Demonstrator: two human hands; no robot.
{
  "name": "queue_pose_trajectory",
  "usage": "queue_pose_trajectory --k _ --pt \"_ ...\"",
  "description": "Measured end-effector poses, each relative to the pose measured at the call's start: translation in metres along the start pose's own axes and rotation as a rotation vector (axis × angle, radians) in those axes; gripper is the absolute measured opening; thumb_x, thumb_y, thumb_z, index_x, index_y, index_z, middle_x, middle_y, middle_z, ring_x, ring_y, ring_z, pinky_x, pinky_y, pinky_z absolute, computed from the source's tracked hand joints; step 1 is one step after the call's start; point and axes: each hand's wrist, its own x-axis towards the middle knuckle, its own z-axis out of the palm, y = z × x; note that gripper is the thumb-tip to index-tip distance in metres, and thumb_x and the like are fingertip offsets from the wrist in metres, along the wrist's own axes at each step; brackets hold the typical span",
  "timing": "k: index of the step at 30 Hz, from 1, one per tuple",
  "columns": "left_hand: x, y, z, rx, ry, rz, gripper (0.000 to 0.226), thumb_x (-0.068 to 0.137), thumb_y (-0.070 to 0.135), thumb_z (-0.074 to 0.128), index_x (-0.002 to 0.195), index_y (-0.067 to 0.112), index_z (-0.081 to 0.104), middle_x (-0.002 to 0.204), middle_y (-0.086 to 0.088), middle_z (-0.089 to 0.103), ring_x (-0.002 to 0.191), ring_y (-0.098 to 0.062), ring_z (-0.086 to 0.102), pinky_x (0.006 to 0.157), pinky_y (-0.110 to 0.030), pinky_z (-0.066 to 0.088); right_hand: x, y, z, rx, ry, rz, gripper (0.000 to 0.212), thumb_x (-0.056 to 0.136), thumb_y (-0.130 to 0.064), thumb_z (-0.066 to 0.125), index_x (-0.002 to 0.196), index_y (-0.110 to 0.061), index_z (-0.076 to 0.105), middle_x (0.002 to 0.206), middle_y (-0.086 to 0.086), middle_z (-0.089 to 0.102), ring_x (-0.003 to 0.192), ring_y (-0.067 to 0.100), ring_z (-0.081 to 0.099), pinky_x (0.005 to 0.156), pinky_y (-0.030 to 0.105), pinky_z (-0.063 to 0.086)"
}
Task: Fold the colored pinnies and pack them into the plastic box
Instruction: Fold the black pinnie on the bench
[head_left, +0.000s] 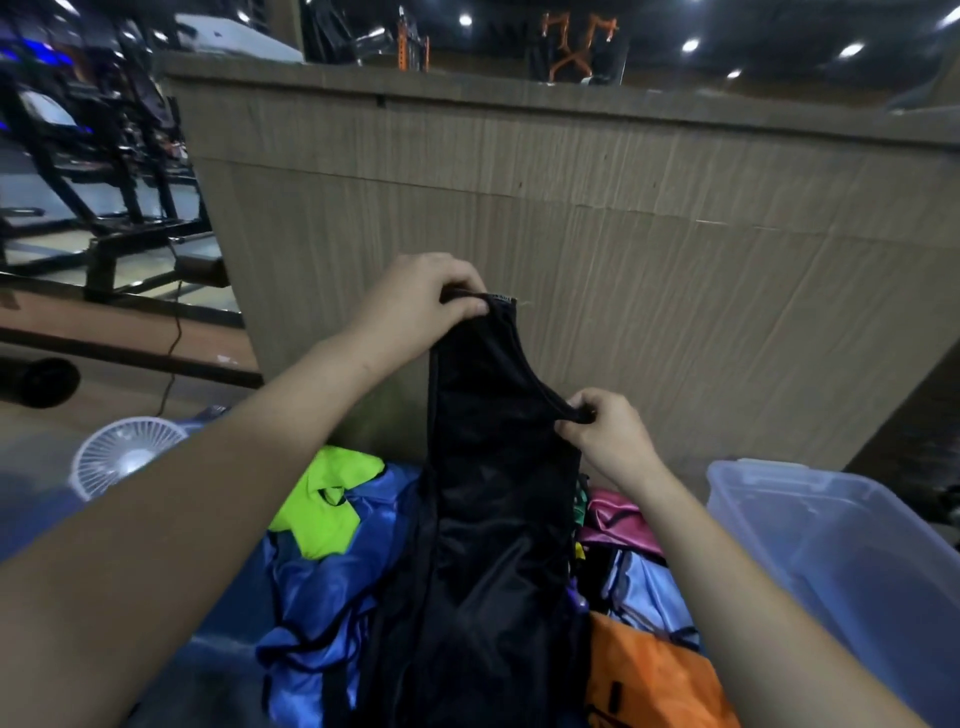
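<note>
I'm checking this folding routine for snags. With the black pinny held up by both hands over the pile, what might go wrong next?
1. The slick black pinny hangs from fingertip pinches by the left hand and right hand; a strap might slip free.
2. Its hem trails into the loose blue pinny, so lifting may drag that along.

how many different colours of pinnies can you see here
6: black pinny held up in the middle, neon green at left, blue beneath it, pink at right, pale blue below that, orange at bottom right. More may be buried.
</note>
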Motion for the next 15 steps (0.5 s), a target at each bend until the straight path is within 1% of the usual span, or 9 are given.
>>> queue_pose_trajectory --k 2,4,7,11,13,15 --pt "-0.023 0.005 0.000 0.011 0.004 0.018 0.003 0.084 0.023 0.074 0.087 0.022 0.074 0.089 0.002 0.068 0.087 -0.014 0.064 0.085 -0.036 0.050 -0.013 0.002 0.003 -0.024 -0.012 -0.013 0.013 0.079 -0.011 0.076 0.079 -0.020 0.067 0.081 0.002 0.070 0.080 0.020 0.066 0.067 0.027 0.044" --pt "-0.051 0.010 0.000 0.021 0.010 0.033 0.009 0.083 0.025 0.071 0.089 0.019 0.075 0.090 0.002 0.068 0.088 -0.015 0.065 0.085 -0.037 0.051 -0.030 0.005 0.006 -0.048 -0.022 -0.040 0.012 0.078 -0.009 0.076 0.082 -0.016 0.068 0.085 0.004 0.070 0.083 0.022 0.065 0.070 0.028 0.041" --pt "-0.096 0.021 0.000 0.018 0.012 0.044 0.011 0.083 0.025 0.069 0.090 0.018 0.074 0.089 0.004 0.066 0.089 -0.014 0.064 0.085 -0.036 0.050 -0.059 0.010 0.011 -0.114 -0.024 -0.105 0.015 0.076 -0.003 0.076 0.084 -0.013 0.068 0.088 0.004 0.064 0.086 0.022 0.059 0.071 0.025 0.034" --pt "-0.161 0.031 0.011 -0.020 -0.039 0.063 0.011 0.087 0.023 0.068 0.091 0.016 0.074 0.091 0.004 0.065 0.090 -0.016 0.062 0.084 -0.032 0.048 -0.097 0.021 0.023 -0.177 -0.023 -0.236 0.027 0.067 0.009 0.072 0.082 -0.012 0.066 0.085 0.000 0.057 0.082 0.025 0.061 0.070 0.020 0.032" --pt "-0.181 0.028 0.016 -0.010 -0.087 0.052 0.011 0.088 0.024 0.067 0.091 0.016 0.074 0.092 0.004 0.064 0.090 -0.016 0.061 0.084 -0.034 0.048 -0.110 0.024 0.030 -0.205 -0.064 -0.266 0.029 0.065 0.012 0.069 0.084 -0.010 0.065 0.086 -0.002 0.055 0.085 0.026 0.061 0.072 0.019 0.032" --pt "-0.183 0.023 0.013 -0.030 -0.080 0.006 0.014 0.087 0.025 0.067 0.090 0.014 0.074 0.090 0.003 0.065 0.087 -0.015 0.061 0.083 -0.037 0.049 -0.114 0.022 0.031 -0.201 -0.064 -0.256 0.027 0.068 0.012 0.070 0.085 -0.008 0.066 0.087 -0.001 0.057 0.087 0.028 0.062 0.072 0.018 0.031"
